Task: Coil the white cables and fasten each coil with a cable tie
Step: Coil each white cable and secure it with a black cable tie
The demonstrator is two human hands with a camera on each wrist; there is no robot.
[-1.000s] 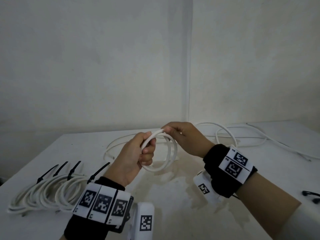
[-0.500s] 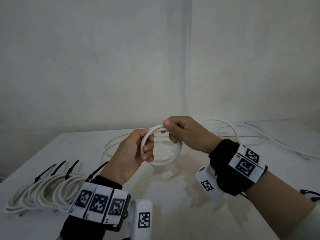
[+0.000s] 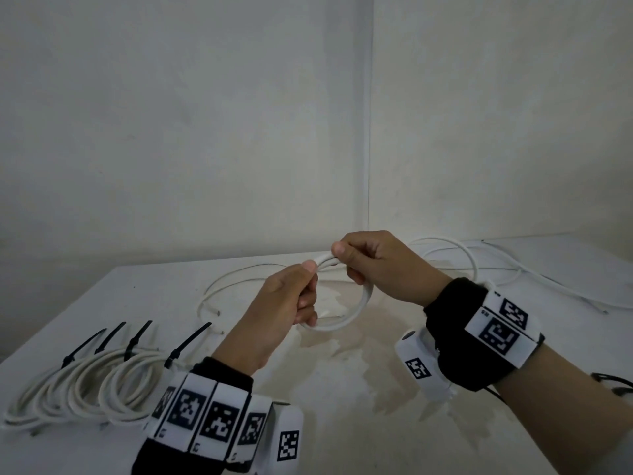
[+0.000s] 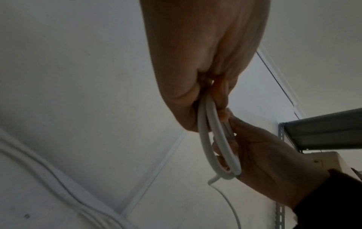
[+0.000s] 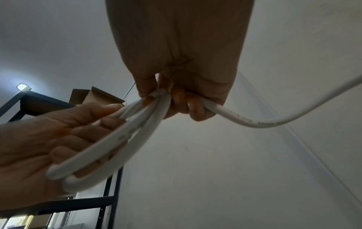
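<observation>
A small coil of white cable (image 3: 356, 308) hangs in the air above the white table (image 3: 342, 406), held by both hands. My left hand (image 3: 291, 296) grips the coil's left side, its fingers curled round the loops (image 5: 109, 148). My right hand (image 3: 363, 258) pinches the top of the coil between thumb and fingers (image 5: 176, 100). The cable's free length (image 5: 274, 122) runs off from the right hand. In the left wrist view the two loops (image 4: 213, 139) pass from one hand to the other.
Several tied white coils (image 3: 85, 385) with black cable ties (image 3: 186, 344) lie at the table's left. Loose white cables (image 3: 479, 265) sprawl over the far right, and another loop (image 3: 219, 289) lies behind the hands. A dark object (image 3: 616, 385) sits at the right edge. Walls meet behind.
Both hands have risen slightly with the coil. The right hand has shifted along the top of the loop, and the coil looks tighter and rounder.
</observation>
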